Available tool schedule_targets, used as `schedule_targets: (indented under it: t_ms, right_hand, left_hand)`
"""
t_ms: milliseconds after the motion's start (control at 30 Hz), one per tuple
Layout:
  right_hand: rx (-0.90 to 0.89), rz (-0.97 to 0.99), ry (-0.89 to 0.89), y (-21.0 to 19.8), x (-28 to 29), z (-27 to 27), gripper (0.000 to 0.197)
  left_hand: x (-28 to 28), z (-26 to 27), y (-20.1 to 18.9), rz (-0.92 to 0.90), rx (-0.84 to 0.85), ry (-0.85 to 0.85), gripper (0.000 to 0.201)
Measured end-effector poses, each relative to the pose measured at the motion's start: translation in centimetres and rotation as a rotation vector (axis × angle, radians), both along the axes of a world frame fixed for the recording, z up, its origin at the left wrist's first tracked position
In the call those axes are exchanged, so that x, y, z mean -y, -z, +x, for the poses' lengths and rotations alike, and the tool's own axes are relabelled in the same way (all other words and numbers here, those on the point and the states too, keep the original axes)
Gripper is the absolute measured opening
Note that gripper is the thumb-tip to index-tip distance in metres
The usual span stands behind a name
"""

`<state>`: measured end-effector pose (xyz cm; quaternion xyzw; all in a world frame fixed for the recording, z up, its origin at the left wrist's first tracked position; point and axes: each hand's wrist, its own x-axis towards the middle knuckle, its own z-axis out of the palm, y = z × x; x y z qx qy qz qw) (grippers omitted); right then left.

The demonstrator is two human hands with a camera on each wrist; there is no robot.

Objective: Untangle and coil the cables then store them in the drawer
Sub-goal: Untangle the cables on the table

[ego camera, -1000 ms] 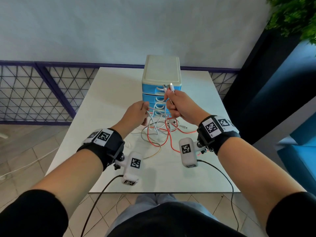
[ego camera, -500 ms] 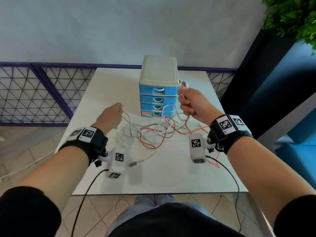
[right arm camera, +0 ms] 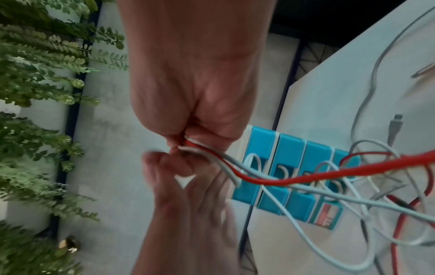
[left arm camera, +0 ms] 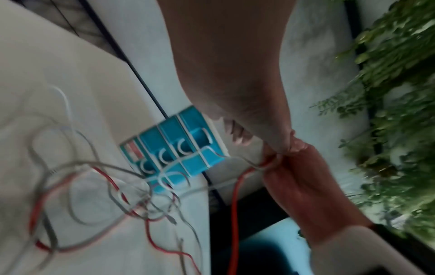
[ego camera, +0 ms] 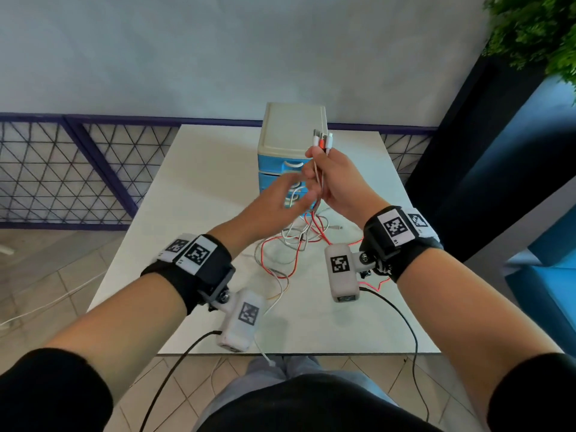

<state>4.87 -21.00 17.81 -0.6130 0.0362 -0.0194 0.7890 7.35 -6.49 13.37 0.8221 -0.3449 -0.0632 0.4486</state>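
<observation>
White table, right hand gripping cables

White table against pale wall; purple lattice railing left of the hands, tiled floor below, green plant and blue seat right.

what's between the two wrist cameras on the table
In the head view, a loose tangle of red and white cables lies on the table between them.
</observation>
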Motion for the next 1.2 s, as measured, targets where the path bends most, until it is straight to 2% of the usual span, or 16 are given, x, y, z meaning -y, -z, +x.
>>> schedule_targets:
  t_ms: [67,167,267,333,433,567,700,867,967,1067,1100,1200]
  right_hand:
    - [0.026,0.057,0.019,-0.8,-0.8,0.1,0.02]
    - [0.036,0.103,0.027,-1.7,-1.5,0.0,0.02]
    - [0.03,0.059,0.019,-1.8,-1.4,-0.3,0.022]
    - [0.023,-0.005,-0.006,-1.6,-1.1,-0.2,0.024]
    - [0.012,-0.138,-0.023,-1.4,-1.1,-0.3,0.026]
    - [0.003,-0.229,0.003,-1.5,-0.8,-0.5,0.026]
    - [-0.008,-0.278,0.057,-1.6,-0.3,-0.5,0.027]
    - [-0.003,-0.288,0.124,-1.9,0.5,-0.3,0.026]
    - [-0.001,-0.284,0.168,-2.1,1.3,-0.3,0.027]
    - [0.011,-0.309,0.222,-2.9,1.8,-0.4,0.024]
    - [0.019,-0.322,0.252,-3.4,2.1,-0.3,0.024]
    - [0.059,-0.322,0.339,-5.3,3.2,-0.2,0.029]
  left_hand:
    - [1.1,-1.0,-0.7,0.098,-0.093,0.106,0.036]
    - [1.6,-1.5,-0.5,0.022,-0.018,0.14,0.021]
    - [1.5,-0.7,0.0,0.034,0.067,0.13,0.024]
    - [1.2,0.3,0.8,0.135,0.171,0.145,0.024]
    - [0.2,2.0,2.8,0.296,0.335,0.145,0.036]
    - [-1.2,3.8,6.0,0.438,0.437,0.044,0.033]
    - [-1.4,4.6,7.7,0.521,0.375,-0.018,0.026]
    - [-1.2,5.1,8.4,0.621,0.274,-0.03,0.04]
    - [-2.1,5.0,9.2,0.714,0.147,-0.045,0.03]
    - [-3.3,4.6,9.7,0.84,0.095,-0.08,0.02]
    - [-3.8,4.6,9.9,0.865,0.071,-0.097,0.021]
    - [-5.4,4.7,10.8,0.912,0.004,-0.131,0.054]
